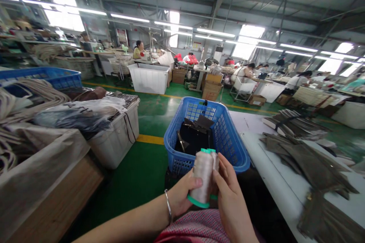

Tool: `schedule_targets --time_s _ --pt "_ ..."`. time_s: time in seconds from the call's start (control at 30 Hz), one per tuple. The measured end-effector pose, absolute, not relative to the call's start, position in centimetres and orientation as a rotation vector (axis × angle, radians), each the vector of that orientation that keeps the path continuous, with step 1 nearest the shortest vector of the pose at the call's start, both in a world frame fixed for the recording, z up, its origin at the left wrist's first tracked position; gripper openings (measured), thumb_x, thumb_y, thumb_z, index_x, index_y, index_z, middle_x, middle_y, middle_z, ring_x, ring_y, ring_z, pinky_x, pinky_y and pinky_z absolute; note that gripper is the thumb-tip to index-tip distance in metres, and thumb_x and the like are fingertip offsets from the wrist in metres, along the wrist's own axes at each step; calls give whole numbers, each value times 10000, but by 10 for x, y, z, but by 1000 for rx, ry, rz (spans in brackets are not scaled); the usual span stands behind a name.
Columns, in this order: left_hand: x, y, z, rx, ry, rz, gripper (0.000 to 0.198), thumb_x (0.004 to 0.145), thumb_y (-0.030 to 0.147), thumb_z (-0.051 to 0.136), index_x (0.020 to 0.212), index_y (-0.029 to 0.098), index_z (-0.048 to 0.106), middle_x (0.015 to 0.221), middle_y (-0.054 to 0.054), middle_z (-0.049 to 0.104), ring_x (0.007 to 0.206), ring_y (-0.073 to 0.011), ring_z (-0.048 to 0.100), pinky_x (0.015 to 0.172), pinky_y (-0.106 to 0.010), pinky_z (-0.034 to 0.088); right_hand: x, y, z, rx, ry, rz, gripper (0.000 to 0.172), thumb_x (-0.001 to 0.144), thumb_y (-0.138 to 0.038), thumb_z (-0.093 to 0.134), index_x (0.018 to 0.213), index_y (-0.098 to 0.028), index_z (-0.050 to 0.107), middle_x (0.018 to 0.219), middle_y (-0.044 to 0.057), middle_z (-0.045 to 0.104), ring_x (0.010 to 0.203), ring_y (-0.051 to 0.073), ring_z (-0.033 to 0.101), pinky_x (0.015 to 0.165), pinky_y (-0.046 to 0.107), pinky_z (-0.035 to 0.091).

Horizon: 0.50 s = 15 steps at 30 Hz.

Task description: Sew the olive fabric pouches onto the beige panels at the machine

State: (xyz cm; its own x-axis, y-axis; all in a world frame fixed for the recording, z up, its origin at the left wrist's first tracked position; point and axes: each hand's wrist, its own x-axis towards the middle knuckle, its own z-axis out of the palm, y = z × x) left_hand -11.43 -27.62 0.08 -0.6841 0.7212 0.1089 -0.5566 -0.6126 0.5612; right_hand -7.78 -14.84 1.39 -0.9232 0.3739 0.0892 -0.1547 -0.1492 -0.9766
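My left hand (pixel 181 195) grips a pale thread spool (pixel 202 176) with a green base and top, thumb across its front. My right hand (pixel 229 190) is curled round a second spool close behind the first, of which only the green top shows. Both hands sit over my lap, just in front of a blue plastic basket (pixel 228 136) that holds dark fabric pieces (pixel 195 134).
A white worktable (pixel 273 167) at right carries stacks of grey-brown cut pieces (pixel 299 155). At left stand a white bin with plastic-wrapped material (pixel 114 136), a wooden bench, cords and another blue crate (pixel 57 76). Green floor with yellow lines runs ahead; other workers sit at distant tables.
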Motion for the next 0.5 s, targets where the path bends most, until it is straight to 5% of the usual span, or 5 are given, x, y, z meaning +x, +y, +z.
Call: schedule_targets --time_s 0.1,0.27,0.5 --pt "-114 -273 -7 317 495 2208 535 754 241 650 1257 94 542 1120 -159 661 1108 -318 592 1007 -454 381 -66 -130 3 -302 -1809 2238 706 800 -402 715 1412 -372 365 1420 11 458 1283 266 433 1050 467 380" --pt "-120 -276 -15 253 326 2105 492 799 260 556 1247 58 560 1127 -159 668 1131 -299 582 1053 -460 334 -52 -127 8 -232 -1609 2393 651 808 -344 717 1388 -336 422 1414 27 468 1291 263 425 1093 456 319" --pt "-127 -286 -6 307 414 2141 495 721 213 634 1193 68 598 1054 -142 698 979 -264 652 952 -394 424 -52 -139 33 -186 -1468 2608 602 815 -336 709 1362 -335 457 1431 15 449 1274 270 445 1022 428 406"
